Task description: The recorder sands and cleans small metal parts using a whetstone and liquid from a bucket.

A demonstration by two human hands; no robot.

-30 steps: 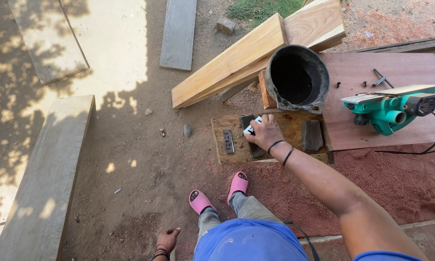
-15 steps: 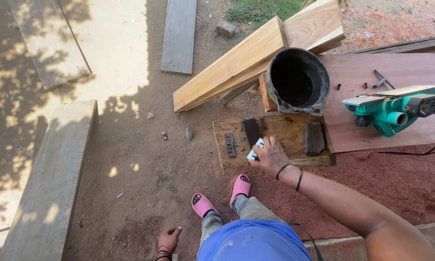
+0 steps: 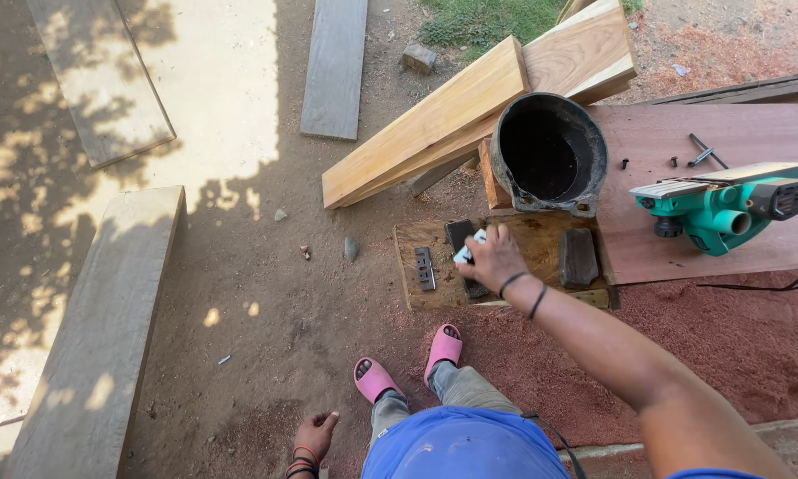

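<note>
Right hand (image 3: pixel 496 257) closed on a small white object (image 3: pixel 466 251), pressed on a dark stone (image 3: pixel 463 255) atop a low wooden board (image 3: pixel 523 232) on the dirt. Metal blade (image 3: pixel 424 267) just left of it; second dark stone (image 3: pixel 579 257) right. Black bucket (image 3: pixel 548 155) behind. Green electric planer (image 3: pixel 718 206) on the reddish worktop (image 3: pixel 683 142). Left hand (image 3: pixel 314 437) hangs low, fingers loosely curled, holding nothing.

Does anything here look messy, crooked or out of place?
Reddish sawdust is spread over the ground by the reddish board. The two pale planks lie crosswise and tilted, one end on the dirt. The black bucket has a rough, chipped-looking rim.
</note>
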